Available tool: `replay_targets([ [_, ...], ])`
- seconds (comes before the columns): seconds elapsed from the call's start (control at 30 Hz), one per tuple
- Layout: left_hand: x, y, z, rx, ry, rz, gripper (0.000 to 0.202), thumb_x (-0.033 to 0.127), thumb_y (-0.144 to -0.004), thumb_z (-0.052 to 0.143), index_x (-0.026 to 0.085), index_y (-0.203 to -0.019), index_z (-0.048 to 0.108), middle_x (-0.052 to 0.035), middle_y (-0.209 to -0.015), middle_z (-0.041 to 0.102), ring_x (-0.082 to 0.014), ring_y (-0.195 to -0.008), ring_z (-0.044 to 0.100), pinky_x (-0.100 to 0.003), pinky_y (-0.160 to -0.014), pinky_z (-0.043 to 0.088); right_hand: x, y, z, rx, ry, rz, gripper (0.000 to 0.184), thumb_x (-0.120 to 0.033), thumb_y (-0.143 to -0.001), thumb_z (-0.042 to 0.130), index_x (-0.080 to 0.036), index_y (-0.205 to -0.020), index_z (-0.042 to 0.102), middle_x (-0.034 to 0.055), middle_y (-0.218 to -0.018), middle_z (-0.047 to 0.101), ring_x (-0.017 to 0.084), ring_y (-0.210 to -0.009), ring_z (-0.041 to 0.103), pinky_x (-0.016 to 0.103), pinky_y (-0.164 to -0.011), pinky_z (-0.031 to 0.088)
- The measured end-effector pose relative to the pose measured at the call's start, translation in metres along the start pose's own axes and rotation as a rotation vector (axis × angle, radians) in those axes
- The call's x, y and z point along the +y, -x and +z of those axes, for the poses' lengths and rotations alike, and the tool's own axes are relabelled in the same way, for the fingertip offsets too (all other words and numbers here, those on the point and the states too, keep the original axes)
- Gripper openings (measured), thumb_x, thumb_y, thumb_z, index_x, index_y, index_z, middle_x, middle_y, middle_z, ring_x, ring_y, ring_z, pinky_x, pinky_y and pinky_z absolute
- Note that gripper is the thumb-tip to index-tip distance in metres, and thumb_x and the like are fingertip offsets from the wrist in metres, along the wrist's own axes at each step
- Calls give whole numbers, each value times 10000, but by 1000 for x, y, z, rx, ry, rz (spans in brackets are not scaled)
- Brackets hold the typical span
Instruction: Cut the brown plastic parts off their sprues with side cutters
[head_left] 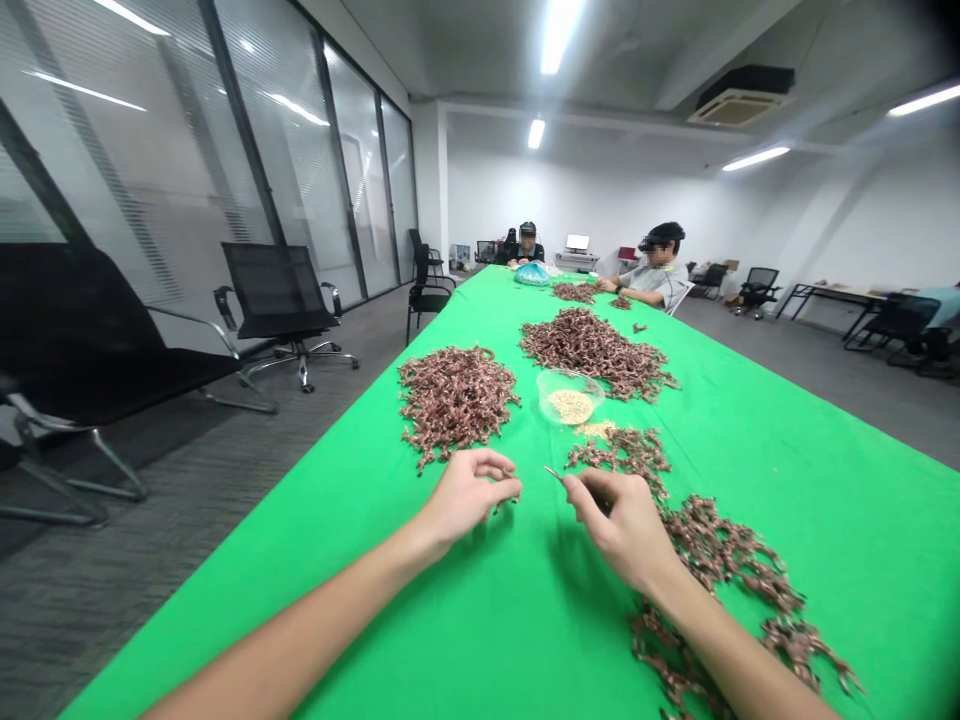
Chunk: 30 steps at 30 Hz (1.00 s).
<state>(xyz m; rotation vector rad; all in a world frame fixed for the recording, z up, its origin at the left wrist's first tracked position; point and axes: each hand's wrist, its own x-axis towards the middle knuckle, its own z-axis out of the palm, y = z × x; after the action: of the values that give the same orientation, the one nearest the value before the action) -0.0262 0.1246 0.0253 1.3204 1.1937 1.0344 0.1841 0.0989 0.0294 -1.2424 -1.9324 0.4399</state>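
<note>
- the left hand (465, 497) is curled, thumb and forefinger pinched on a small brown piece (507, 498) just above the green table (525, 640); how much of the piece sticks out of the pinch is too small to tell.
- the right hand (622, 525) is closed round a thin metal tool (555, 473), its tip pointing left toward the piece, near it but not touching.
- to my eye the work is bringing tip and piece together, so the pinch wants to be firm and low, with both wrists resting on the cloth to take out any shake.
- i'd turn the piece so the side the tool must meet faces the tip squarely, rather than twisting the tool hand.
- a short grip close to the tip looks wise; this hand already has it near the end.
- the heap of brown pieces (456, 400) lies just beyond the left hand, and a looser trail of brown pieces (720, 555) runs along the right forearm; a careless elbow could drag that trail about.
- the clear bowl of pale bits (570, 398) stands beyond both hands, between the near heap and a far heap (592, 350), near enough to reach without leaning.
- two other people (660, 275) sit at the far end, well apart from these hands.
</note>
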Motion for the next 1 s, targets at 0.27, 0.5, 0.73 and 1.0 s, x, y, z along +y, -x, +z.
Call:
replay_targets([
  [0.27, 0, -30, -40, 256, 152, 160, 458, 304, -646, 864, 101, -1006, 667, -128, -951, 743, -204, -804, 724, -358, -795, 582, -1, 0, -2, 25, -20, 8, 496, -496, -977, 450, -190, -593, 514, -23, -530, 460, 124, -490, 415, 282, -526, 261],
  [0.5, -8, -31, -39, 209, 34, 299, 658, 250, -726, 793, 153, -1318, 523, -208, -1451, 501, -312, -1181, 637, -423, -925, 565, 0, -1, -5, 74, -56, 24, 501, -504, -976, 463, -185, -596, 528, -25, -534, 449, 122, -494, 412, 282, -524, 256],
  [0.73, -13, -23, -28, 202, -335, 481, 623, 241, -827, 680, 191, -1411, 468, -171, -1436, 530, -283, -1156, 649, -461, -994, 523, 12, -6, -11, 179, -167, 51, 481, -508, -969, 497, -174, -638, 593, -13, -558, 508, 127, -507, 438, 269, -511, 290],
  [1.0, 0, 9, 6, -327, -860, 633, 725, 457, -876, 630, 272, -1515, 343, -95, -1605, 305, -309, -1462, 314, -562, -1206, 205, 27, -15, -19, 281, -410, 166, 514, -576, -942, 523, -162, -661, 642, 27, -552, 592, 153, -486, 526, 254, -476, 381],
])
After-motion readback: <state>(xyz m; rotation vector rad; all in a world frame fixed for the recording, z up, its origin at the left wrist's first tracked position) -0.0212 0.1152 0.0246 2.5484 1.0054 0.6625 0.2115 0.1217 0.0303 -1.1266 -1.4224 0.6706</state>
